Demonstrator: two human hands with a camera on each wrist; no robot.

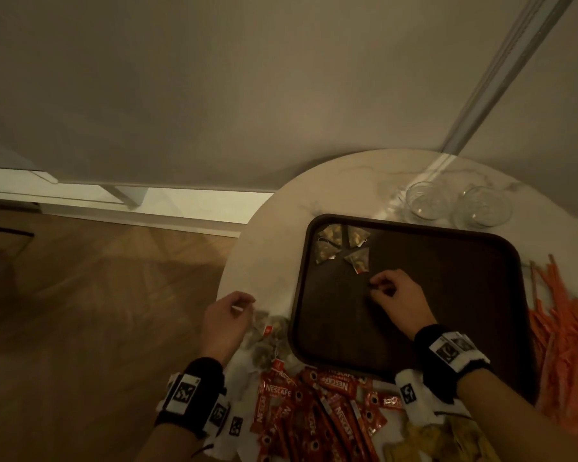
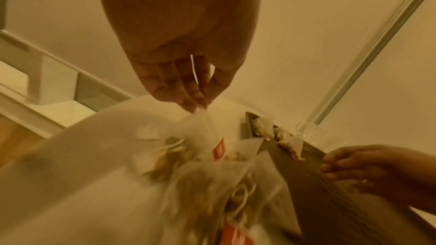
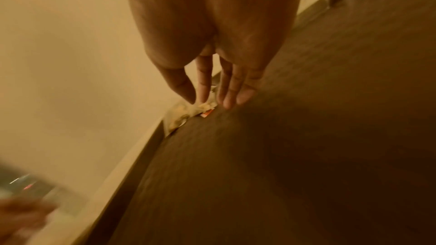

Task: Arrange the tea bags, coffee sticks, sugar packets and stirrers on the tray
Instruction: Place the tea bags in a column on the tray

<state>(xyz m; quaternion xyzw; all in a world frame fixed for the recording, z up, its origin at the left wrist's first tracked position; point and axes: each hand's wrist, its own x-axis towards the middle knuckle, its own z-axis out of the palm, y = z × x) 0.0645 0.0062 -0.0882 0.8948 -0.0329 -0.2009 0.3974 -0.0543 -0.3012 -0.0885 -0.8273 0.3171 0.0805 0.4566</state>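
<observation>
Tray middle and right: the dark tray (image 1: 447,295) lies bare here.
Tray far-left corner: four tea bags (image 1: 342,246) cluster here.
Left of tray: loose tea bags (image 1: 267,335) crowd the tabletop (image 1: 267,241) strip.
Near edge: coffee sticks (image 1: 314,408) piled against the tray's rim.
Right edge: orange stirrers (image 1: 561,328) fan alongside.
Far side: two glasses (image 1: 454,203) stand just behind.

"NESCAFE" reads in white on the red coffee sticks (image 1: 314,411) (several upside down or partly hidden).
</observation>
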